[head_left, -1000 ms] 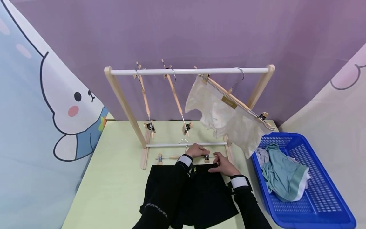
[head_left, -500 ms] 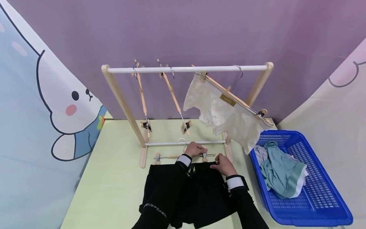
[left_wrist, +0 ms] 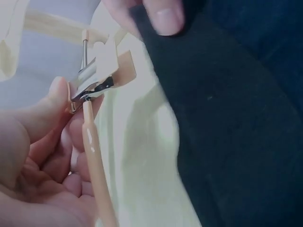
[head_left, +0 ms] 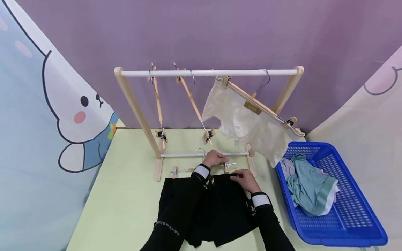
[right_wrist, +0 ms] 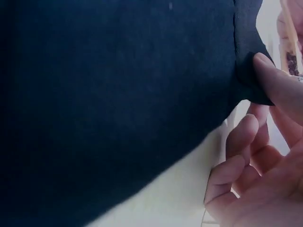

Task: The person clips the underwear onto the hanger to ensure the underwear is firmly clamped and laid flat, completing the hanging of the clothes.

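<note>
Black shorts (head_left: pixel 220 209) lie on the table with the waistband toward the rack. Just beyond the waistband is a wooden clip hanger (head_left: pixel 187 169) with a metal hook. My left hand (head_left: pixel 214 159) pinches the hanger's right-hand clip (left_wrist: pixel 92 82) between thumb and fingers; in the left wrist view the clip's wooden pads look parted, with no cloth between them. My right hand (head_left: pixel 246 180) pinches the right corner of the waistband (right_wrist: pixel 248 52), thumb on top. Waistband and clip are close but apart. My left sleeve hides part of the shorts.
A wooden rack with a white rail (head_left: pixel 208 73) stands behind the hands. Two bare clip hangers (head_left: pixel 158 104) and a hanger with cream shorts (head_left: pixel 245 115) hang from it. At right, a blue basket (head_left: pixel 355 195) holds green and grey clothes (head_left: pixel 311 188).
My right hand has taken the waistband corner and drawn it slightly toward the hanger. The left hand stays on the clip, which has tilted up a little at its right end.
</note>
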The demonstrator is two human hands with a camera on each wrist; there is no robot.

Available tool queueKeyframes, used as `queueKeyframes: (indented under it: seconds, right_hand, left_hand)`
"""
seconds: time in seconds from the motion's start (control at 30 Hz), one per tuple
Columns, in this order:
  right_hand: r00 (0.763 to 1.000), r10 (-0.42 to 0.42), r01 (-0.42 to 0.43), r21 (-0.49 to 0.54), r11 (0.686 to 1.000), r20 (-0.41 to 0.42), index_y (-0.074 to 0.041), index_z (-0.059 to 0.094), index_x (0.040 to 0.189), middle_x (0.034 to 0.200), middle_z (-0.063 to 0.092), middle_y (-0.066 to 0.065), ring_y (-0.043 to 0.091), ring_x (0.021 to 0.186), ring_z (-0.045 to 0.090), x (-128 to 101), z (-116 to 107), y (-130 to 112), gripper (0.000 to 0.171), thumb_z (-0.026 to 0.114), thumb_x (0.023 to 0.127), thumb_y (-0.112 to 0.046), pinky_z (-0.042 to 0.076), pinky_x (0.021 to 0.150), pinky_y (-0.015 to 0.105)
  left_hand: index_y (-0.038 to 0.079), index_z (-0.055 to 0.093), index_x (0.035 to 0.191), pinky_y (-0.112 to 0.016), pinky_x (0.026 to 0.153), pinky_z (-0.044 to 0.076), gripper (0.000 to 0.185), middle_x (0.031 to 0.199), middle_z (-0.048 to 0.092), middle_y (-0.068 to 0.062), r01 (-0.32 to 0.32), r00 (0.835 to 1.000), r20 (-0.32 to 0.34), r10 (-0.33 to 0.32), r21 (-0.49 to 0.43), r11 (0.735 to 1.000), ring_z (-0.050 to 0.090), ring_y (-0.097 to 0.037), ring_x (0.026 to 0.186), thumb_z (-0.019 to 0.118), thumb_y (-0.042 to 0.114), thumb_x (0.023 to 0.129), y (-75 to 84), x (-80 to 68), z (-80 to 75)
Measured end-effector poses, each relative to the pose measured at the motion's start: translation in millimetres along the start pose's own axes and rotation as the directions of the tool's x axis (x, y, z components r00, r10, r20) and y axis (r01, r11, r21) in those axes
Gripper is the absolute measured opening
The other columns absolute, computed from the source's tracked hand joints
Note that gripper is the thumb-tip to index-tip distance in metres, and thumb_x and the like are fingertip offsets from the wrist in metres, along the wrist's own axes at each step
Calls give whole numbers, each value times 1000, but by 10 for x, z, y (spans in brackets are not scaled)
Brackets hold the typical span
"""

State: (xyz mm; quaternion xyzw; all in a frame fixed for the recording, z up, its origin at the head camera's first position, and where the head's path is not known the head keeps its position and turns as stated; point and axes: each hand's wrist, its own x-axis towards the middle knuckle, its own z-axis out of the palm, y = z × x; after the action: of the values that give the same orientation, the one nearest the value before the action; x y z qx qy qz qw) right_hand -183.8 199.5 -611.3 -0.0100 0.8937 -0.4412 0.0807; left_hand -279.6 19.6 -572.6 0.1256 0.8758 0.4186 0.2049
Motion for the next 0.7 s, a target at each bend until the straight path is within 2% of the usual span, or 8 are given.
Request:
queueKeyframes:
  seconds: [0.13,0.27,0.4,0.53,0.63,0.7]
  right_hand:
    - [999,18,-17,18,1000,-35,-6,68,77,74,55,3,16,66,49,21,-6,-24,20,73,91,-19,39,65,30]
    - [998,26,-26,15,1000,-49,-6,61,69,72,51,2,16,64,46,33,0,-23,28,73,91,-20,37,63,30]
    - [998,15,-14,14,1000,-60,-7,59,67,72,51,2,16,64,46,42,3,-28,31,72,92,-19,37,63,30]
    - [997,19,-18,17,1000,-68,-6,58,67,73,51,3,17,64,46,36,6,-41,31,72,92,-19,37,64,30]
    - [997,48,-45,43,998,-65,-4,63,72,78,57,5,16,68,50,13,5,-38,26,71,93,-18,39,67,30]
    - [995,78,-73,83,994,-56,-4,69,80,84,63,5,14,72,55,-5,4,-36,19,71,93,-18,42,68,29]
  left_hand:
    - [11,79,104,-26,77,53,28,104,76,-8,10,1000,5,-10,-6,1000,69,-25,101,75,34,89,-26,32,0]
    - [11,79,103,-25,77,53,27,107,76,-6,-4,1000,-3,4,-14,1000,70,-24,101,75,34,88,-58,45,-3]
    - [11,79,103,-23,76,52,27,103,76,-6,-21,1000,8,21,-39,999,70,-22,99,76,34,88,-85,54,-20]
    - [9,78,104,-25,77,54,27,102,76,-8,1,1000,28,3,-154,988,70,-22,96,77,30,87,-88,36,-33]
    - [7,78,104,-26,73,54,26,102,76,-10,23,999,43,-13,-230,973,70,-22,90,78,27,87,-84,11,-25]
    - [6,78,102,-25,70,53,25,101,76,-11,28,999,35,-20,-247,969,70,-20,86,79,26,87,-85,-2,-12]
